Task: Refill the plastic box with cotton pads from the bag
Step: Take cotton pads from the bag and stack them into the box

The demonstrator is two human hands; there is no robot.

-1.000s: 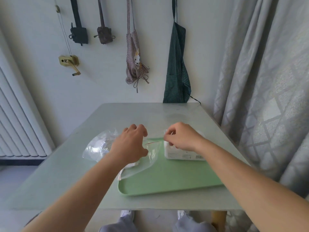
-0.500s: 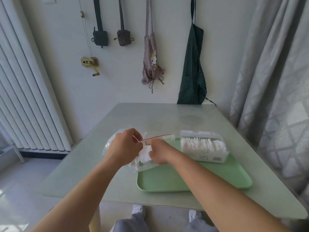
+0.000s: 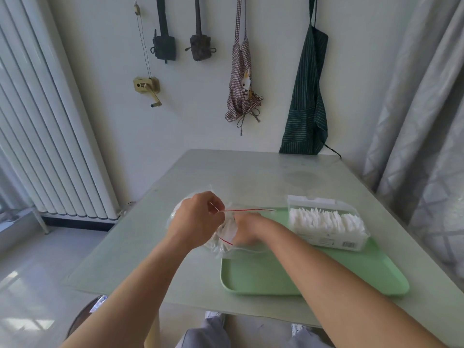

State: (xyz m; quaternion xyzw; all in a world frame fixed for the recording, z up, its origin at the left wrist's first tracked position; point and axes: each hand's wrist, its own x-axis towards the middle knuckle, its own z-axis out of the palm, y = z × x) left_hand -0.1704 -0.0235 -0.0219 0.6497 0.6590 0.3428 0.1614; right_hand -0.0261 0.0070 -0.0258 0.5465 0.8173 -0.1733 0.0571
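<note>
A clear zip bag with a red seal line lies at the left edge of the green tray. My left hand pinches the bag's rim and holds its mouth apart. My right hand is pushed into the bag's mouth, its fingers hidden by the crumpled plastic. To the right on the tray stands the clear plastic box, lid folded back, with white cotton pads standing in a row inside it.
The pale table stands against a white wall where aprons and tools hang. A radiator is on the left, a grey curtain on the right.
My right hand left the box and went into the bag's mouth. My left hand shifted its grip to the bag's rim. The camera turned left and down.
</note>
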